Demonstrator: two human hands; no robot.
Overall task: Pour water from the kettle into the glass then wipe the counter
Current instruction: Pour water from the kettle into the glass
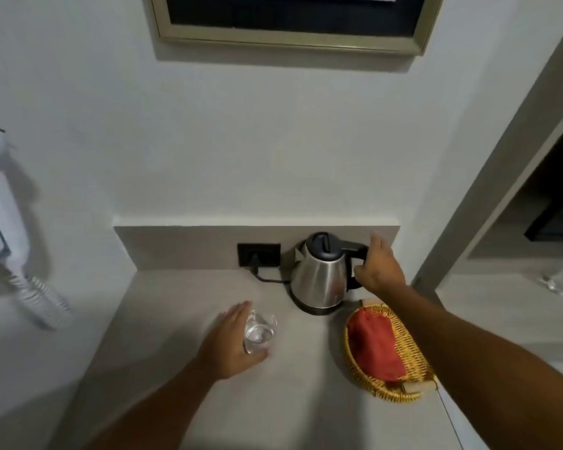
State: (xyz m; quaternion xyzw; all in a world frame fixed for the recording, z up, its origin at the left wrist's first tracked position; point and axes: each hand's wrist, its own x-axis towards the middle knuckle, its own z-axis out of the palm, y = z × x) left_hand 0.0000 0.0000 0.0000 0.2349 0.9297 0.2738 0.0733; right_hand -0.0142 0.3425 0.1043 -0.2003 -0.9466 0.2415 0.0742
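Note:
A steel kettle (319,277) with a black lid and handle stands on its base at the back of the grey counter (182,303). My right hand (379,264) is at the black handle, fingers curling around it. A clear glass (259,332) stands in front of the kettle, to its left. My left hand (229,342) wraps around the glass from the left. A red cloth (376,345) lies in a woven yellow basket (413,349) at the counter's right side.
The kettle's cord runs to a black wall socket (259,254) on the backsplash. A white hair dryer with a coiled cord (39,297) hangs on the left wall. A framed picture (290,21) hangs above. The counter's right edge borders a doorway.

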